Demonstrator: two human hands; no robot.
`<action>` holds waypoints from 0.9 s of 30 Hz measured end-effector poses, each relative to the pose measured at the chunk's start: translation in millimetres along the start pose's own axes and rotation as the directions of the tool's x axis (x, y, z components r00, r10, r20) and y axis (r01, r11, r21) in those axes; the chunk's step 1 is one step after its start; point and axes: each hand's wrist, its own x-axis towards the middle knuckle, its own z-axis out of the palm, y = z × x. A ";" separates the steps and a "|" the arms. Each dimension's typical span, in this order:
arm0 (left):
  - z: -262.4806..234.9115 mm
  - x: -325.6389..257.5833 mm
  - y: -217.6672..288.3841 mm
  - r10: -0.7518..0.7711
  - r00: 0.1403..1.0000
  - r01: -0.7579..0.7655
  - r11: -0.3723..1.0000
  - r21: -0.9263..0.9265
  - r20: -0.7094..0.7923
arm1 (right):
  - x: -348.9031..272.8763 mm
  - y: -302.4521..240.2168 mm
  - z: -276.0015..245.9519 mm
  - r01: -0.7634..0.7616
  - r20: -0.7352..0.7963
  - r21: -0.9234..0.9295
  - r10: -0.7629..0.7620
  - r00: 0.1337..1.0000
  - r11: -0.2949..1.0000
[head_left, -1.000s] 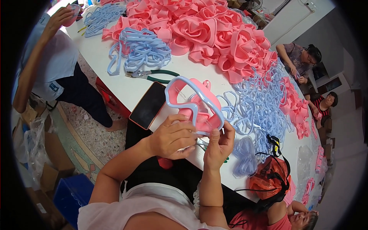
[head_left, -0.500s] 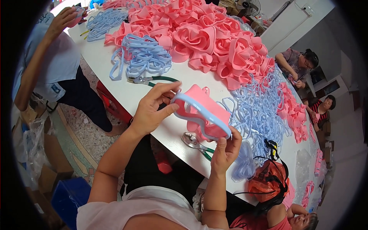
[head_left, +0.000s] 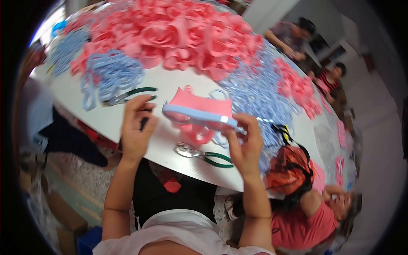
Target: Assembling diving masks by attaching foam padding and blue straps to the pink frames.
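My right hand (head_left: 246, 144) grips one end of a diving-mask skirt (head_left: 204, 102), soft pink rubber with a light-blue frame (head_left: 197, 114) along its near edge. The mask piece is held above the white table. To its left, my left hand (head_left: 138, 127) is open, fingers apart, with a gap between it and the frame. Beneath the held piece, another pink rubber piece (head_left: 202, 135) lies on the table, partly hidden. Nearer to me lie pliers with green handles (head_left: 219, 159). A second green-handled pair of pliers (head_left: 142, 91) rests just beyond my left hand.
A big heap of pink skirts (head_left: 170, 38) covers the far side of the table. Light-blue frames lie in a pile (head_left: 112, 74) at left and a tangle (head_left: 255, 89) at right. An orange plastic bag (head_left: 289, 168) stands at the right edge. Several people sit or stand around.
My left hand has let go of the mask piece and moved left of it. My right hand alone holds it, now turned more level. The whole view has shifted.
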 end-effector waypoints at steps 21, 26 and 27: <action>-81.2 -59.8 30.4 -0.204 0.942 0.218 0.976 0.025 -0.266 | 119.3 361.9 -263.2 0.159 0.030 -0.982 0.755 0.656 -0.100; -78.7 -56.2 22.6 -0.222 0.939 0.222 0.975 -0.028 -0.264 | 183.5 212.8 -98.9 0.304 0.396 -0.812 0.088 0.914 0.498; -79.3 -57.2 21.7 -0.236 0.932 0.237 0.971 -0.030 -0.277 | 184.4 167.9 -42.8 0.319 0.457 -0.685 0.045 0.888 0.655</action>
